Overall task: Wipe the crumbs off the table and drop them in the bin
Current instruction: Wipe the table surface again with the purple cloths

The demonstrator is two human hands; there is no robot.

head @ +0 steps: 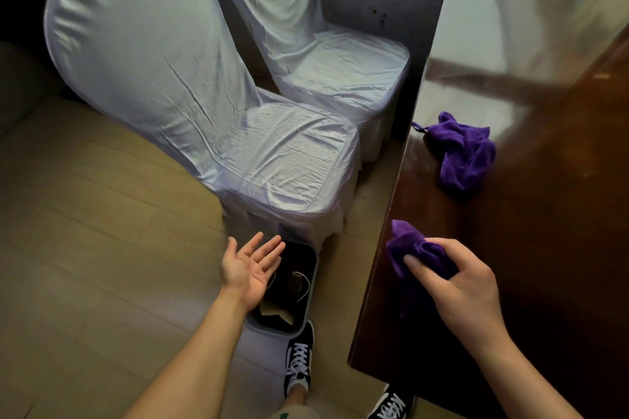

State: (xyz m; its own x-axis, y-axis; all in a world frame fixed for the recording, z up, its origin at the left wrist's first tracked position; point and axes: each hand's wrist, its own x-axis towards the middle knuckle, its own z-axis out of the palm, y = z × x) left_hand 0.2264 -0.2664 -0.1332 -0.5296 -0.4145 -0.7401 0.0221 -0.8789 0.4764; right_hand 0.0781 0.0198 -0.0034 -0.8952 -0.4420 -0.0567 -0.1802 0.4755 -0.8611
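A dark glossy wooden table [544, 231] fills the right side. My right hand [459, 286] grips a bunched purple cloth [406, 245] at the table's left edge, near the front corner. My left hand [250, 265] is held palm up with fingers spread, empty, above a small grey bin [311, 299] on the floor. The bin has a dark liner and some paper scraps inside. I cannot make out any crumbs on the table or in my palm.
A second crumpled purple cloth [464, 153] lies farther back on the table. Two chairs in white covers [272, 153] [343, 65] stand left of the table, the nearer one just behind the bin. My black sneakers [299, 360] stand on the tan wood floor.
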